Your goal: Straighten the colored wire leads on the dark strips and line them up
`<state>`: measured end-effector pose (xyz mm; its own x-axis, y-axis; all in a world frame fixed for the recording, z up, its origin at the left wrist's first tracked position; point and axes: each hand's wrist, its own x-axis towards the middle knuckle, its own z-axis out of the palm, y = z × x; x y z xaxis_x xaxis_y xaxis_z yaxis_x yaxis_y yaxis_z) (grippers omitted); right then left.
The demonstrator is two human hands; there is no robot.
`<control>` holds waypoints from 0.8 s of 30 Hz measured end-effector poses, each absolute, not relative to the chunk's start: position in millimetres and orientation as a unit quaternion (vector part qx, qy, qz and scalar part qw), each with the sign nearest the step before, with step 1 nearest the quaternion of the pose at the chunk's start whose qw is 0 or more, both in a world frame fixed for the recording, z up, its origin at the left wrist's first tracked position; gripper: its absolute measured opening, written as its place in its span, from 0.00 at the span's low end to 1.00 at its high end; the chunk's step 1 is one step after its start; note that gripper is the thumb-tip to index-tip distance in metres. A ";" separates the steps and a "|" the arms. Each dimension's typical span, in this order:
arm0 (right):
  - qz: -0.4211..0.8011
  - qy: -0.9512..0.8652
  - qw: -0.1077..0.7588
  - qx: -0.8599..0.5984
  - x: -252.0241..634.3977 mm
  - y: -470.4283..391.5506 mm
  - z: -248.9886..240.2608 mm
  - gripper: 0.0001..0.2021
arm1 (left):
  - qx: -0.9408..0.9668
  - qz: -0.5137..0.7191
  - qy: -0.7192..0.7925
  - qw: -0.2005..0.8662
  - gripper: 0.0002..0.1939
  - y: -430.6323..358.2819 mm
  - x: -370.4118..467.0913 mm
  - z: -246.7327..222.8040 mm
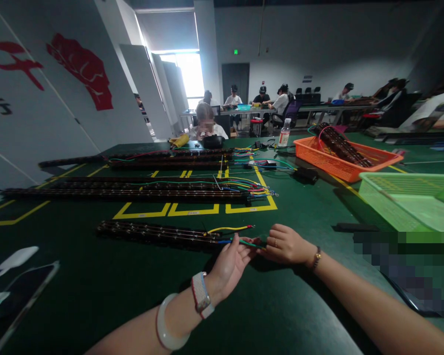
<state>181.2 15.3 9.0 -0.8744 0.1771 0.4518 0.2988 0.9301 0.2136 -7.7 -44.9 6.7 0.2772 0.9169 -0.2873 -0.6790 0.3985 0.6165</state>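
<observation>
A long black bundle of strips (pixel 157 234), dotted with shiny spots, lies across the green table in front of me. From its right end come a yellow wire (pixel 229 229) with a red-sleeved tip, a short blue piece (pixel 224 241) and a green wire (pixel 248 243). My left hand (pixel 231 268), palm partly turned up, has its thumb and fingers closed on the green wire just past the bundle's end. The fingers of my right hand (pixel 286 245) are curled and pinch that wire near its far end. The wire's tip is hidden in the right fingers.
More black strip bundles (pixel 133 190) with coloured wires lie beyond, over yellow tape marks. On the right stand an orange basket (pixel 325 160) holding a bundle and a green basket (pixel 392 209). A bottle (pixel 284 133) stands at the back. A person (pixel 207 129) sits opposite; others work farther off.
</observation>
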 end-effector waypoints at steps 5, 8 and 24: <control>-0.138 -0.933 0.289 -0.163 182.1 18.4 3.9 0.19 | 0.209 0.505 0.302 0.781 0.21 -46.8 -7.7 12.0; -0.112 -0.921 0.298 -0.222 180.9 22.5 2.2 0.19 | 0.215 0.505 0.303 0.779 0.21 -45.9 -7.8 8.6; -0.117 -0.926 0.179 -0.312 175.2 46.3 -6.4 0.21 | 0.212 0.510 0.338 0.763 0.16 -46.9 -6.7 7.2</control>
<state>175.2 46.3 -6.4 -0.7405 0.5364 0.4049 0.6203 0.7773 0.1048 -6.7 -46.9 7.2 0.2525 0.9203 -0.2990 -0.6345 0.3907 0.6669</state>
